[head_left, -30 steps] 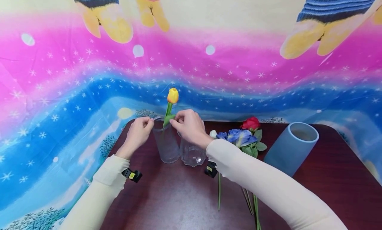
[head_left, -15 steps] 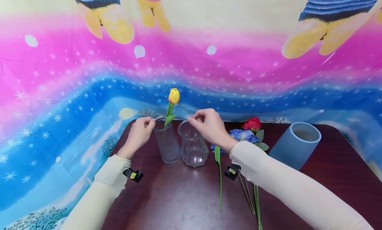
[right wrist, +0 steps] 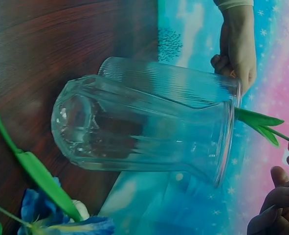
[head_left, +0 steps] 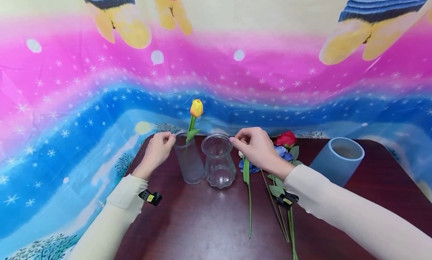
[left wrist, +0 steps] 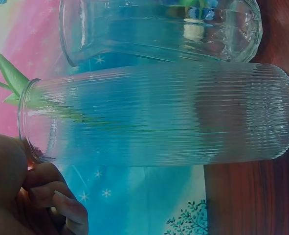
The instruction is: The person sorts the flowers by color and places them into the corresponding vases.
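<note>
At the left, my left hand point(head_left: 158, 150) pinches the rim of a tall ribbed glass vase point(left wrist: 159, 112), which stands upright. One yellow-orange tulip point(head_left: 197, 108) with green leaves rises from its mouth, the stem showing through the ribbed wall. Beside it stands a clear glass vase point(head_left: 220, 169) with a flared rim and nothing in it. My right hand point(head_left: 258, 147) is by that rim, fingers loosely bent and holding nothing; in the right wrist view a gap shows between fingertips and glass. Under this hand lie a blue flower point(head_left: 282, 152) and a red rose point(head_left: 286, 138), partly covered.
A tulip stem with a long green leaf point(head_left: 246, 172) lies right of the clear vase, its pale bloom partly hidden. Several other stems point toward the table's front. A grey-blue vase point(head_left: 332, 164) stands at the right. A printed cloth point(head_left: 216, 91) hangs behind the table point(head_left: 202, 222).
My right hand has let go of the tulip's leaf and moved right, past the clear vase's mouth to its right side. The tulip leans in the ribbed vase; my left hand stays at its rim.
</note>
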Demonstrator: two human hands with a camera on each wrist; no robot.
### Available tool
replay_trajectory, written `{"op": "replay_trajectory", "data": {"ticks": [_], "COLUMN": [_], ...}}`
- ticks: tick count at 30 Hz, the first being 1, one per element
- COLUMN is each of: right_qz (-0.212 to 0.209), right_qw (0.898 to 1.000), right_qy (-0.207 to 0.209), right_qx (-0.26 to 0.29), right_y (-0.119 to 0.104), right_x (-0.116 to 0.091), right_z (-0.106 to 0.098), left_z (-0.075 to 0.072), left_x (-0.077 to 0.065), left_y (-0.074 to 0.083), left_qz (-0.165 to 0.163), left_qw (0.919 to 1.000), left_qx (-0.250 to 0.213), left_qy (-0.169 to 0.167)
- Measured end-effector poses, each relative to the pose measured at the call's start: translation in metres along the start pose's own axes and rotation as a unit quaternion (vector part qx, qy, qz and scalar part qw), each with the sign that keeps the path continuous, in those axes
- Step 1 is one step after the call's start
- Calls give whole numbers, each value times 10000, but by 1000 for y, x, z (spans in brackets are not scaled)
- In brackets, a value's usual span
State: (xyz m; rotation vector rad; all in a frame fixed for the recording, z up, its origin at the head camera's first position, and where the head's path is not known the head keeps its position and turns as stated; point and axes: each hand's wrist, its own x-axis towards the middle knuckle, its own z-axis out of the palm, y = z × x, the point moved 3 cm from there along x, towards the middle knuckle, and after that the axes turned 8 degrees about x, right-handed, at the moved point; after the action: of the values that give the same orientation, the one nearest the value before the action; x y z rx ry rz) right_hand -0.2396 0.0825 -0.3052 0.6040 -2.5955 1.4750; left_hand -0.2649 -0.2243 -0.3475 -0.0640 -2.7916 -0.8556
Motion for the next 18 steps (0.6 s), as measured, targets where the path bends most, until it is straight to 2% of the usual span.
{"op": "replay_trajectory", "data": {"ticks": [7,18], "right_qz": [66,312], "right_qw": [9999,9988], "right_qy": [-61,-57], "right_qx": [-130,-385], "right_y": [13,48], "right_x": [-11,-26], "right_z": [-6,-5], "left_z": [-1,-3], "left_x": [1,2], "left_y": [-1,-1], "left_qz": [88,122], "left_qw": [9998,9982], "left_qx": [-160,-425], "left_qy": [-101,-393]}}
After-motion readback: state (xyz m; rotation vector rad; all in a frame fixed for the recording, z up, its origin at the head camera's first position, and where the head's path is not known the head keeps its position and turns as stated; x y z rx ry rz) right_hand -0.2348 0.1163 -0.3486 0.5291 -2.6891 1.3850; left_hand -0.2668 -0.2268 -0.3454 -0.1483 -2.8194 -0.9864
